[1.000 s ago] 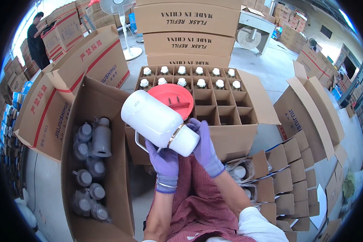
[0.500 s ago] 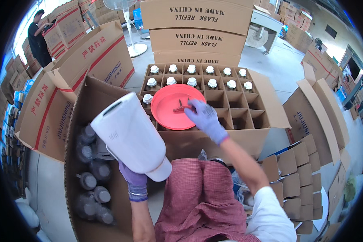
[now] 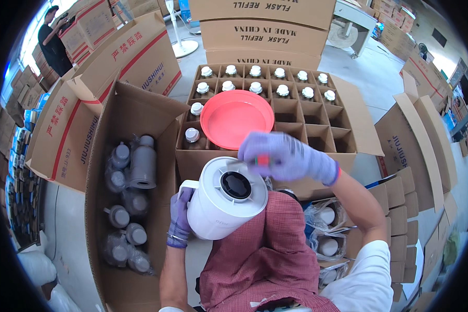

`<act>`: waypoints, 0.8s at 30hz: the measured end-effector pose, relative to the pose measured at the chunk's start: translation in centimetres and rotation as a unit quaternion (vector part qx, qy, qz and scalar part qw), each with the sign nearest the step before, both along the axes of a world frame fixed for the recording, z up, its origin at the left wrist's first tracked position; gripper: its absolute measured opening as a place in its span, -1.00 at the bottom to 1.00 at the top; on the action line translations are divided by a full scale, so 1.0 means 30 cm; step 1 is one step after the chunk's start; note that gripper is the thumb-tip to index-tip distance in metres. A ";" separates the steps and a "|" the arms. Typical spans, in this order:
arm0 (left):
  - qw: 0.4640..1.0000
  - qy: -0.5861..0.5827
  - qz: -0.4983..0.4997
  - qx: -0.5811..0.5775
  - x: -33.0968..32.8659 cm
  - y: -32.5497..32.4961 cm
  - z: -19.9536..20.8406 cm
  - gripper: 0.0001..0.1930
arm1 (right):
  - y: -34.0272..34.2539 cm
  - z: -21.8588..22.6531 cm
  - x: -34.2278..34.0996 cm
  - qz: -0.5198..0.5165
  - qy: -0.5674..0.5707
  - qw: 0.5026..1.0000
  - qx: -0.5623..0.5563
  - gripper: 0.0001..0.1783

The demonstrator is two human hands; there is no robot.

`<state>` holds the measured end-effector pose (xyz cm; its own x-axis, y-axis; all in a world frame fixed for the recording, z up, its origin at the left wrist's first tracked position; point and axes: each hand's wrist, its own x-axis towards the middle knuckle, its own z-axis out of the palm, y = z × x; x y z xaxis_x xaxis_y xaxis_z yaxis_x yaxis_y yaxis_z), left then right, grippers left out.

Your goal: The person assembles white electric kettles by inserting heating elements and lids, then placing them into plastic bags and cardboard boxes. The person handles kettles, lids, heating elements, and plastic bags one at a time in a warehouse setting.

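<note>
My left hand (image 3: 180, 219), in a purple glove, is closed round the handle side of a white thermos jug (image 3: 216, 214). The jug is tilted above my lap, its ribbed base upward with a black round piece (image 3: 235, 185) at its centre. Just over the base edge is my right hand (image 3: 299, 160), gloved too and blurred by motion. Its fingers close on a red-handled tool (image 3: 263, 160) with a thin metal end directed at the base; its exact kind is unclear. Beyond lies a shallow red dish (image 3: 237, 119), resting on a divided carton.
The divided carton (image 3: 265, 156) holds several glass bottles with white caps (image 3: 255, 71). On my left, a deep carton (image 3: 101, 229) contains several bagged grey jugs (image 3: 143, 166). Bagged white-topped items (image 3: 327, 245) and cardboard dividers (image 3: 398, 229) lie right. A person (image 3: 53, 44) stands far left.
The jug has turned so its base shows. My right hand has taken the red-handled tool out of the red dish and brought it nearer, over the base.
</note>
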<state>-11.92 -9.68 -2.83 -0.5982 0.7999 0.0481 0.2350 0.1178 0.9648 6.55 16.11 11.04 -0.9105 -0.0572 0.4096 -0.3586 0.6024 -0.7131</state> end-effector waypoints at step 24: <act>0.983 0.093 0.045 0.151 0.059 0.003 0.170 -0.62 | -0.009 -0.045 0.219 -0.241 -0.248 0.851 -0.394 -0.73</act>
